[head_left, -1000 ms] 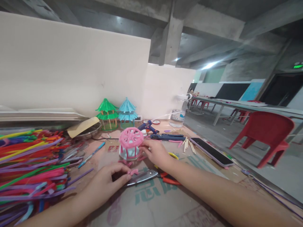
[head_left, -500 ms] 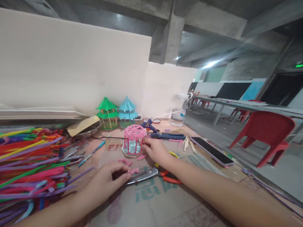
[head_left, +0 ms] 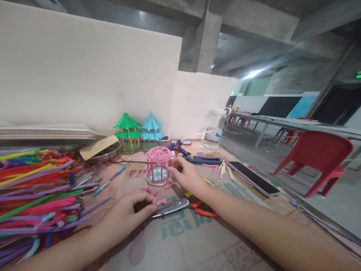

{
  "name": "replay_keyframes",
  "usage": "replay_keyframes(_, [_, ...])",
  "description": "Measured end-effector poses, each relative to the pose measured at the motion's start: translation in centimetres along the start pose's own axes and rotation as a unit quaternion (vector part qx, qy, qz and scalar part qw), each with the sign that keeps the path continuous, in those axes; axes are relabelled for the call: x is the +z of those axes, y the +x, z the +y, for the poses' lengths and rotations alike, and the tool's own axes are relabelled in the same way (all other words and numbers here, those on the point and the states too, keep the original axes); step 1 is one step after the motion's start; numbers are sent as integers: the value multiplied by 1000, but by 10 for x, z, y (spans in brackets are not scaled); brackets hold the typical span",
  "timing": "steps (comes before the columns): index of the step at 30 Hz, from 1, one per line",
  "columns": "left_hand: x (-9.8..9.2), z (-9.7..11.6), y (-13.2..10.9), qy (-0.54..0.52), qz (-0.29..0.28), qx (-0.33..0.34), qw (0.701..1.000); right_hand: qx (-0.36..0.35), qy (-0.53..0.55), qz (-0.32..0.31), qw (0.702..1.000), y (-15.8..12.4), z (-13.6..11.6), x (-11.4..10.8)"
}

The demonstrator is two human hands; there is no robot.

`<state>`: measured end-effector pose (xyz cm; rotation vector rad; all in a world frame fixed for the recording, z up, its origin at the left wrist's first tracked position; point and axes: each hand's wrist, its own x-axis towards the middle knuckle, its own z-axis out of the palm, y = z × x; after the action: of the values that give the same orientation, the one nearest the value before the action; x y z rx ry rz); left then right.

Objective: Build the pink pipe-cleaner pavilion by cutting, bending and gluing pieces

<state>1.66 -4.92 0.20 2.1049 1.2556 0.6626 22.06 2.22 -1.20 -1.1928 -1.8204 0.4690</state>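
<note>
My left hand (head_left: pixel 135 207) is closed in a pinch on a short pink pipe cleaner piece (head_left: pixel 161 202), just over the blades of the scissors (head_left: pixel 172 208). The scissors lie on the cardboard, their orange handles (head_left: pixel 204 209) partly under my right forearm. A small pink pavilion model (head_left: pixel 158 155) stands upright ahead, with pink posts, a spoked round top and a light blue floor. My right hand (head_left: pixel 184 173) is at its right side, thumb and fingertips closed at a post; the exact contact is small. More cut pink pieces (head_left: pixel 150 191) lie in front of the model.
Pipe cleaners (head_left: pixel 36 195) pile up at left beside a blue pen (head_left: pixel 109 180). Green (head_left: pixel 128 131) and blue (head_left: pixel 152 130) pavilions stand behind, near a glue gun (head_left: pixel 179 147). Rightward are a navy tool (head_left: pixel 201 160), sticks (head_left: pixel 225 171), a phone (head_left: pixel 252 177) and a clear jug (head_left: pixel 213 131).
The camera view has shifted slightly. My right hand stays beside the pink pavilion, its fingers a little changed in pose. My left hand keeps the pink piece above the scissors.
</note>
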Motion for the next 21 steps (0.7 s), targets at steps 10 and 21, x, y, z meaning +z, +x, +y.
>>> replay_keyframes(10, [-1, -1, 2, -20, -2, -2, 1000, -49, 99, 13, 994, -6, -18, -15])
replay_keyframes(21, [0, -3, 3, -39, -4, 29, 999, -90, 55, -139, 985, -54, -42, -1])
